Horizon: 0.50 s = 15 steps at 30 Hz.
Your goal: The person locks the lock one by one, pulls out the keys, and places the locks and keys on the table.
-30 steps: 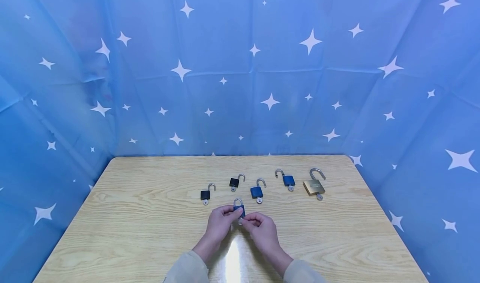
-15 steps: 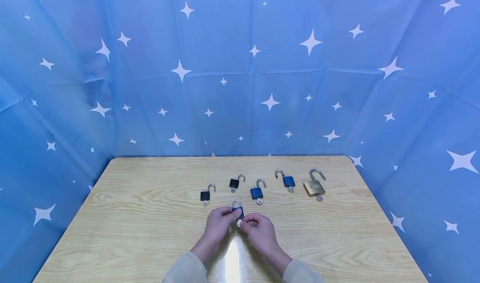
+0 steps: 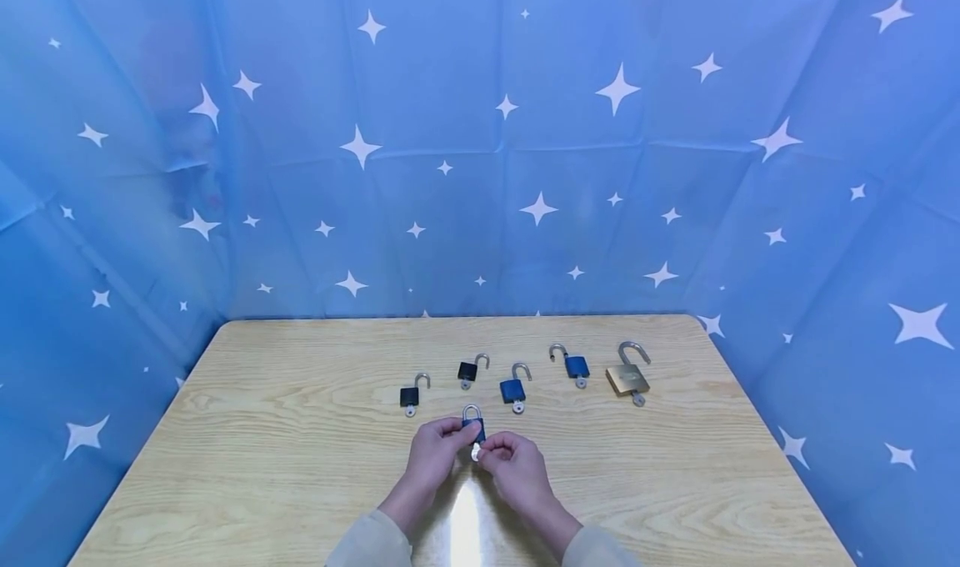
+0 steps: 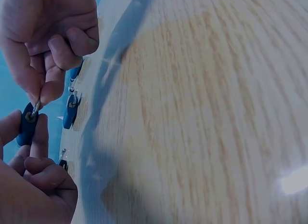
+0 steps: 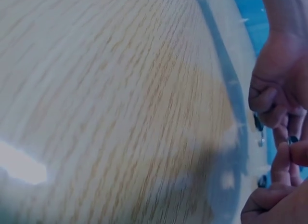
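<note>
In the head view my left hand (image 3: 435, 454) holds a small blue padlock (image 3: 477, 439) between thumb and fingers, over the near middle of the table. Its silver shackle points away from me, with both legs at the body. A silver key (image 3: 476, 453) sticks out of the lock's near end, and my right hand (image 3: 519, 471) pinches its bow. The left wrist view shows the key (image 4: 36, 110) in the brass keyhole face of the blue padlock (image 4: 26, 130). In the right wrist view the fingers largely hide the lock.
Beyond the hands, on the wooden table (image 3: 262, 450), lie several padlocks with raised shackles and keys inserted: a black one (image 3: 408, 397), another black one (image 3: 467, 371), a blue one (image 3: 513, 391), another blue one (image 3: 577, 367) and a larger brass one (image 3: 627, 379). A starry blue curtain surrounds the table.
The held padlock and both hands have shifted slightly left and nearer. The key's bow shows broader and brighter now. The padlocks on the table have stayed put; the head view has tilted a little.
</note>
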Each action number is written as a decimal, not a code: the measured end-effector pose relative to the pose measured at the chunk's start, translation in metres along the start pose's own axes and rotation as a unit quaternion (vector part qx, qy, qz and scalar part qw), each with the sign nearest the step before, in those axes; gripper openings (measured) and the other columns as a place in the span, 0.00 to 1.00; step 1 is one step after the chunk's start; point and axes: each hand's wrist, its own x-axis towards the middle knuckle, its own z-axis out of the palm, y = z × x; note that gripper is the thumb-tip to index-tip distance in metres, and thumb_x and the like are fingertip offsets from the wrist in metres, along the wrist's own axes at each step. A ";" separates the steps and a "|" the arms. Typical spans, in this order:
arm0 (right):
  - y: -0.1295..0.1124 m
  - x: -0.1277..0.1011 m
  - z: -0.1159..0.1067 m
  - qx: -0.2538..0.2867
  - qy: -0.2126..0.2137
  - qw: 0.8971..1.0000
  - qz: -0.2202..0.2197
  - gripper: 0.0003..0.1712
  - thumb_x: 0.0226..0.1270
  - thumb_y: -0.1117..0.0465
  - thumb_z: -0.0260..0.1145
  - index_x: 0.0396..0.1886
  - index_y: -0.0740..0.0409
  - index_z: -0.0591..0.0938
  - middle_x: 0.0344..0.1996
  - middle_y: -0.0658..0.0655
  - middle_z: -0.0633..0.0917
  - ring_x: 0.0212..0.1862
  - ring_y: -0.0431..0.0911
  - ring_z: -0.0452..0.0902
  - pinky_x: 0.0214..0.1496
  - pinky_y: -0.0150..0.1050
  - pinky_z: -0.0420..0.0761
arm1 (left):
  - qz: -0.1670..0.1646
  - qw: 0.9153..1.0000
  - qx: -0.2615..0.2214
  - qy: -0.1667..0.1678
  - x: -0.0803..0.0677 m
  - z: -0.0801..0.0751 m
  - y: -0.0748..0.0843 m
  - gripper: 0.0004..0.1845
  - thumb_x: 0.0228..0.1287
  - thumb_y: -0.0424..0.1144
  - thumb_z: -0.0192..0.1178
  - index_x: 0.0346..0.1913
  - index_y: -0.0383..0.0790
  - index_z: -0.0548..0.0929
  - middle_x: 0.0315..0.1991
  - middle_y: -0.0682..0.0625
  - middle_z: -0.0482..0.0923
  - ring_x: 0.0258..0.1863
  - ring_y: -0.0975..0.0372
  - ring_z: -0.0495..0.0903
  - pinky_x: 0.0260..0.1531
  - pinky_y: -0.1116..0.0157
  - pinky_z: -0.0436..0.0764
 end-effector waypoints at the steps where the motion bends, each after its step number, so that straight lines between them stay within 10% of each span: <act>1: 0.000 0.000 0.000 0.000 0.000 1.000 -0.001 0.06 0.57 0.66 0.68 0.34 0.64 0.82 0.25 0.50 0.80 0.29 0.40 0.74 0.29 0.29 0.73 | 0.000 1.000 -0.001 -0.001 0.000 0.000 0.000 0.20 0.58 0.52 0.68 0.43 0.38 0.86 0.36 0.50 0.84 0.41 0.60 0.76 0.43 0.65 0.71; 15: 0.002 -0.001 0.001 -0.002 -0.008 1.000 0.001 0.05 0.59 0.66 0.66 0.34 0.64 0.81 0.23 0.49 0.78 0.24 0.40 0.70 0.22 0.29 0.69 | -0.001 1.000 -0.001 0.014 -0.002 0.003 0.000 0.17 0.59 0.50 0.67 0.39 0.38 0.87 0.32 0.52 0.82 0.37 0.61 0.73 0.39 0.66 0.69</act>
